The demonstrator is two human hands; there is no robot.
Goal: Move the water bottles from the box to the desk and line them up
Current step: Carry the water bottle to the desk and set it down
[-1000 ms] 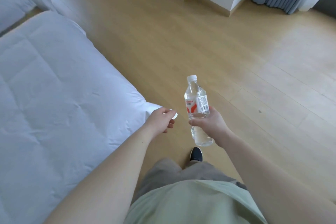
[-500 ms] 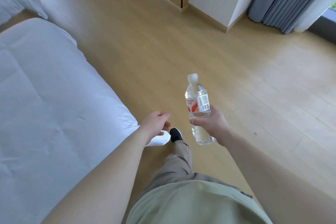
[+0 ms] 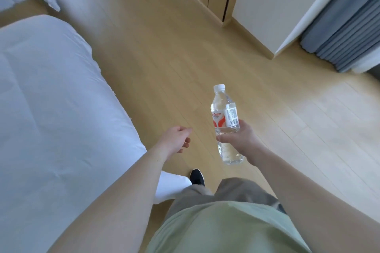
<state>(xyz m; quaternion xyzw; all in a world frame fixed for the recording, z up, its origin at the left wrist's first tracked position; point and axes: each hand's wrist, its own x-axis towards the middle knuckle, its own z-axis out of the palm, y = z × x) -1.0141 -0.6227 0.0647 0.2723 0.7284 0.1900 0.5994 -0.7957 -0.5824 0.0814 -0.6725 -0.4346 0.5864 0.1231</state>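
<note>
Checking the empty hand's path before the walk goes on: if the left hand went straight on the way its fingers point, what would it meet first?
Probably the water bottle that the right hand grips: the left hand has its loosely curled fingers pointing right, towards it, across open floor. Depth is unclear, so it might pass by.

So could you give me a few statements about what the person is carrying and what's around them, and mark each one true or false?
1. The right hand grips a water bottle around its middle. True.
2. The bottle's white cap is off. False: the cap sits on the neck.
3. The left hand carries a second bottle. False: it holds nothing, its fingers loosely curled.
4. A bed with white bedding lies to the person's left. True.
5. The bottle stands on a desk. False: it is held above the wooden floor; no desk is in view.
</note>
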